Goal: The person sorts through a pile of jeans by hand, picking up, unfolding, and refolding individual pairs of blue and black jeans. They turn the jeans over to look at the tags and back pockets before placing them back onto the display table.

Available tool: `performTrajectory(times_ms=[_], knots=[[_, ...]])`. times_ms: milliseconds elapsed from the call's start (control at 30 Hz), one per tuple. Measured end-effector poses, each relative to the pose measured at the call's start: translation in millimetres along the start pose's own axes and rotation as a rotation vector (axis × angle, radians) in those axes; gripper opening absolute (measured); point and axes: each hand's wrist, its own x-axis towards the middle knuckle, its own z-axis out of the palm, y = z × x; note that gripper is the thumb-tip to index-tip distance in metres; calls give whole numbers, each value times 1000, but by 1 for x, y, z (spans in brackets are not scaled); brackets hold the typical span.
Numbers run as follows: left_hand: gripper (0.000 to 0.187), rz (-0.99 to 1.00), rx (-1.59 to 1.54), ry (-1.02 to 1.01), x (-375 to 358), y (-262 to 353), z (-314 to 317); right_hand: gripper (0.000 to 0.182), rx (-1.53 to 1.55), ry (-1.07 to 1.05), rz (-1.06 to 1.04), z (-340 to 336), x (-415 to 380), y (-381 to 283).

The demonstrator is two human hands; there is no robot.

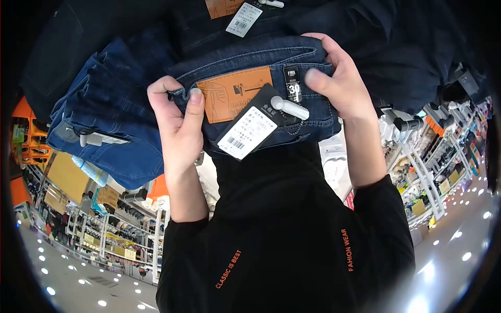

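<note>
Denim jeans (245, 59), orange-brown patch (229, 96) facing up, are gripped at opposite ends by left hand (177, 117) and right hand (344, 83), seemingly being steadied, so moving them calls for even holds.

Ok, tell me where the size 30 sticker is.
In the head view, the sticker is above and right of centre on the folded jeans, between the brown patch and the right hand, just above the white plastic clip.

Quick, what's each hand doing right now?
Left hand: closed, holding one end of the jeans.
Right hand: closed, holding the other end.
</note>
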Motion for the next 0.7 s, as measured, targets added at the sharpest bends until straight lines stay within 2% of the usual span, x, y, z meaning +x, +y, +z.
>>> performTrajectory(times_ms=[133, 167, 300, 400, 433, 533, 633, 667, 700], knots=[[29, 125, 264, 41, 29, -9, 0, 48, -156, -24, -47, -5, 22, 4], [28, 106, 298, 45, 35, -15, -3, 41, -154, -14, -32, -2, 27, 3], [28, -9, 54, 101, 48, -23, 7, 32, -241, 0, -54, -2, 47, 13], [27, -122, 44, 103, 43, -26, 6, 32, -348, -20, -55, -3, 47, 20], [28, -111, 103, 101, 41, -29, 5, 31, -429, -4, -46, -4, 46, 22], [29, -80, 258, 94, 45, -34, 3, 31, -407, -10, -8, -6, 48, 30], [31, -83, 363, 71, 63, -30, 2, 34, -541, 129, -181, -5, 60, 32], [32, 63, 384, 97, 73, -33, 4, 35, -608, 175, -225, -5, 65, 33], [35, -65, 193, 140, 82, -26, 11, 36, -640, 237, -502, -8, 83, 40]])
